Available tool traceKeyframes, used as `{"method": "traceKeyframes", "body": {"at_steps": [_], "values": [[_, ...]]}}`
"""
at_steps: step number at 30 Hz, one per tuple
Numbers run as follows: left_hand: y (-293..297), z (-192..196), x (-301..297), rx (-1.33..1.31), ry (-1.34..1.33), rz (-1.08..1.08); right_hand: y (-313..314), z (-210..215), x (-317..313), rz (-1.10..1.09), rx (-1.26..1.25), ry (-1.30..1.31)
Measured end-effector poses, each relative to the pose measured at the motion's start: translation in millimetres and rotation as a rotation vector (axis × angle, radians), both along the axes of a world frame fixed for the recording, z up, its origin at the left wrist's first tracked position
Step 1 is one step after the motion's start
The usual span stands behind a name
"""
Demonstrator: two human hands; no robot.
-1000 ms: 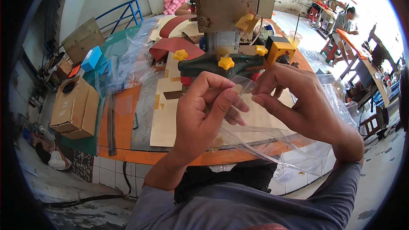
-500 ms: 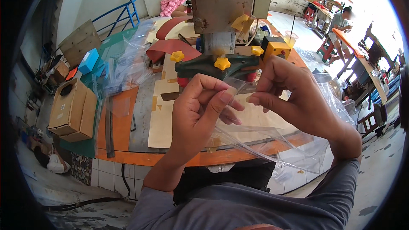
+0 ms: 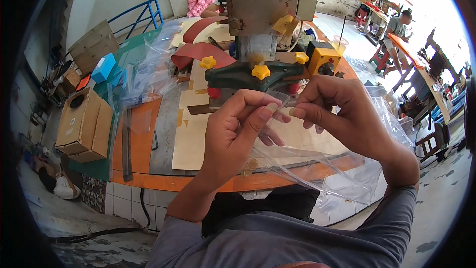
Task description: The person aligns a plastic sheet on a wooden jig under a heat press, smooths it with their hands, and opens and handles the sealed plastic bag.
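In front of the press, my left hand [image 3: 240,121] pinches a small piece of clear plastic film [image 3: 278,97] between thumb and forefinger, its other fingers loosely spread behind. My right hand [image 3: 342,106] is close beside it, thumb and forefinger pressed together at the film's right edge; how much film lies between them is hard to see. Larger clear plastic sheeting [image 3: 317,166] sprawls below the hands, over the table's front edge and off to the right. Behind the hands stands the press's green clamp head [image 3: 238,77] with yellow star knobs [image 3: 261,72].
A pale board [image 3: 191,141] lies on the orange-edged table [image 3: 173,182]. Red curved strips [image 3: 201,55] lie behind it, and a yellow control box [image 3: 323,58] stands right of the press. At left are a cardboard box [image 3: 82,126] and more clear sheets [image 3: 144,77]. Another person [image 3: 396,32] sits far right.
Both hands have shifted slightly rightward in view. My right thumb and forefinger have closed together and come nearer the film held by my left hand.
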State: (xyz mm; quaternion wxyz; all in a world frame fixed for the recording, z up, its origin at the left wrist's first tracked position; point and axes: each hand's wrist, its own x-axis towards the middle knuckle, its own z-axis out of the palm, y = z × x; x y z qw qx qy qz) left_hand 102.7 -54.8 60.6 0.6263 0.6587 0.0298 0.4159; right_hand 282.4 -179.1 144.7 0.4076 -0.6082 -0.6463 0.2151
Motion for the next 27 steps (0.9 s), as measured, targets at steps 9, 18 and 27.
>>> {"method": "traceKeyframes", "body": {"at_steps": [9, 18, 27], "values": [[0.4, -0.1, -0.2, -0.073, 0.018, -0.095, -0.6, -4.8, 0.1, 0.006, 0.035, -0.066], [27.9, 6.9, -27.5, 0.084, -0.007, 0.216, -16.2, 11.1, 11.4, 0.037, 0.051, -0.218], [37.8, 14.2, -46.7, 0.207, -0.059, 0.349, -27.9, 11.1, 19.9, 0.030, 0.044, -0.228]]}}
